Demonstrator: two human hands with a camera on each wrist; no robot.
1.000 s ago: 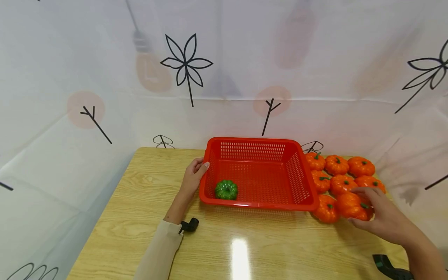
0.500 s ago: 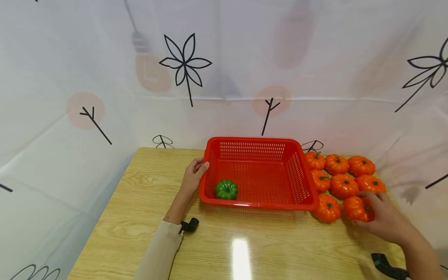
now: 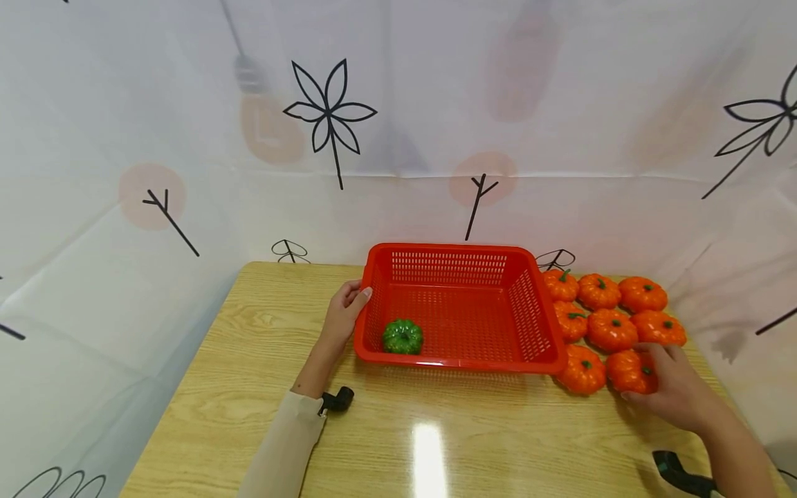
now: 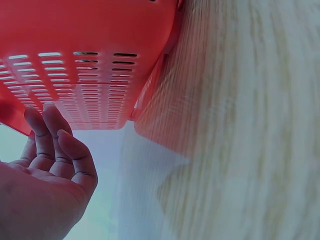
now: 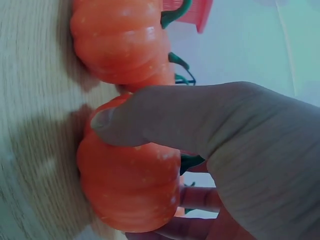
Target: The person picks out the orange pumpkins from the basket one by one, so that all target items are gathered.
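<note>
My left hand (image 3: 344, 312) holds the left rim of a red plastic basket (image 3: 461, 364). In the left wrist view, its curled fingers (image 4: 60, 142) reach up to the slotted outer wall. At the table's right, my right hand (image 3: 675, 387) grips a small orange pumpkin (image 3: 629, 372) at the front of a group. Seen from the right wrist, the thumb (image 5: 150, 117) lies over this pumpkin's near side, with other fingers behind it. Its green stem points toward the palm. Inside the basket, a green pumpkin (image 3: 402, 337) sits in the front left corner.
Several more orange pumpkins (image 3: 612, 330) stand in rows right of the basket, the nearest ones close to its right wall. Light wood makes up the tabletop (image 3: 498, 436). A patterned white cloth (image 3: 405, 124) hangs behind and along both sides.
My right hand first shifts the gripped pumpkin right, away from its front-row neighbour, then slightly back left. The pumpkin now sits lower in the row. The left hand and basket stay put.
</note>
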